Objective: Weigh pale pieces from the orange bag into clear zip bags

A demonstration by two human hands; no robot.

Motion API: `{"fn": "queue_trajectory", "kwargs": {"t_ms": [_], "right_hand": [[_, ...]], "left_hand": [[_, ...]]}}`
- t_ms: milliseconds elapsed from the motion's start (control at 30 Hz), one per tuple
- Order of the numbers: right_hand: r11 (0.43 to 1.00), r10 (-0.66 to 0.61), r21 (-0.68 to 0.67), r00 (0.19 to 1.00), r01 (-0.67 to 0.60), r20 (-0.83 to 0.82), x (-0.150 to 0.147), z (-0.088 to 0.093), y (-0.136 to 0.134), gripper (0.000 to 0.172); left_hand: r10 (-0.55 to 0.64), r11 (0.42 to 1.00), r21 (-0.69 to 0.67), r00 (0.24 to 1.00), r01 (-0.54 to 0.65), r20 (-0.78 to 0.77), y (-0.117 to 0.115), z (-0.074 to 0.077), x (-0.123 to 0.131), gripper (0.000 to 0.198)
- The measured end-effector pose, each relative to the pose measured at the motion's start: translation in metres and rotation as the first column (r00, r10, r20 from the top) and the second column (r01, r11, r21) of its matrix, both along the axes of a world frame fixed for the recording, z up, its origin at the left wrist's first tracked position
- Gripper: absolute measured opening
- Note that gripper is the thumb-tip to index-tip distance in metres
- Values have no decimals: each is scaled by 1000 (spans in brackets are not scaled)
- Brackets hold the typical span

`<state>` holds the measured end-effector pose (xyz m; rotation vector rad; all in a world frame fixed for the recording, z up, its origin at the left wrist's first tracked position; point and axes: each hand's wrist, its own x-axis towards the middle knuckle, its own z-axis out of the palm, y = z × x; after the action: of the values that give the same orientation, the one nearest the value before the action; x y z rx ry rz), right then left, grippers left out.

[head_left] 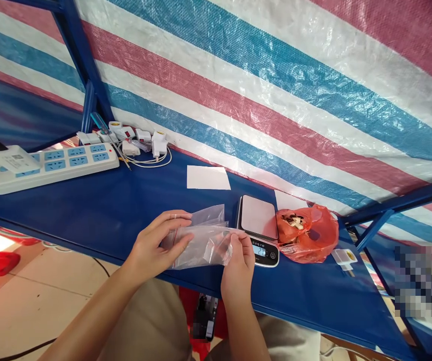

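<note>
Clear plastic bags, seemingly more than one layer, are stretched between my two hands above the front of the blue table. My left hand grips their left end between thumb and fingers. At the lower right corner, the fingertips of my right hand pinch the plastic. Just behind my right hand stands a digital kitchen scale with a lit display, partly hidden by that hand. Touching the scale's right side is an open red plastic bag with dark and pale dried pieces inside.
A white power strip lies at the left, beside several white plugs and adapters with cables. White paper rests near the striped tarp at the back. A white adapter sits at the right, near blue frame bars.
</note>
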<state>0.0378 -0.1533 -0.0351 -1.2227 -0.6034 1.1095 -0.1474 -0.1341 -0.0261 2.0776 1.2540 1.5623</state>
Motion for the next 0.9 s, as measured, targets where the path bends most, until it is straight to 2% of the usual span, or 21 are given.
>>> {"fn": "queue_trajectory", "kwargs": {"t_ms": [67,133,200,233,300,367,467,567,633,667,767,833,867,900], "right_hand": [[997,44,59,988,-53,145,4,0,0,23],[989,99,88,967,-122,234,8,4,3,45],[969,221,58,948,-239,229,13,11,8,75],[947,307,28,930,-319,202,15,15,12,85],[880,475,-41,869,-474,142,21,23,19,91],[821,570,-104,813,-561,115,26,28,25,87],[791,610,-167,776,-588,158,30,28,30,70],[765,644,-160,743,-624,182,28,25,31,36],[774,632,-116,748,-623,201,26,24,31,12],[787,613,-84,756,-612,231,25,25,31,5],[812,527,41,763,-582,374,24,28,31,10],[804,495,83,740,-589,455,24,28,31,7],[804,491,73,727,-590,480,24,27,31,3],[809,492,44,716,-586,495,24,24,31,8]], "left_hand": [[4,999,49,1000,-4,-10,1,5,-3,24],[-14,995,97,999,17,-33,0,10,-9,27],[-57,990,127,995,68,-88,-1,13,-16,31],[-81,985,141,989,98,-121,-2,12,-21,35],[-118,969,193,975,154,-188,-3,7,-31,48],[-112,953,253,968,168,-224,-4,-1,-40,61],[-78,954,266,971,138,-224,-5,-11,-47,71],[-65,967,233,983,105,-172,-7,-14,-43,77],[-80,978,187,994,92,-69,-6,-11,-37,85],[-96,983,156,995,95,-2,-5,-9,-34,91],[-106,994,27,975,103,197,-1,-6,-27,104],[-52,986,-137,960,93,274,1,-6,-26,104],[-23,965,-242,953,99,301,2,-8,-25,102],[2,932,-344,947,114,320,2,-9,-25,101]]}}
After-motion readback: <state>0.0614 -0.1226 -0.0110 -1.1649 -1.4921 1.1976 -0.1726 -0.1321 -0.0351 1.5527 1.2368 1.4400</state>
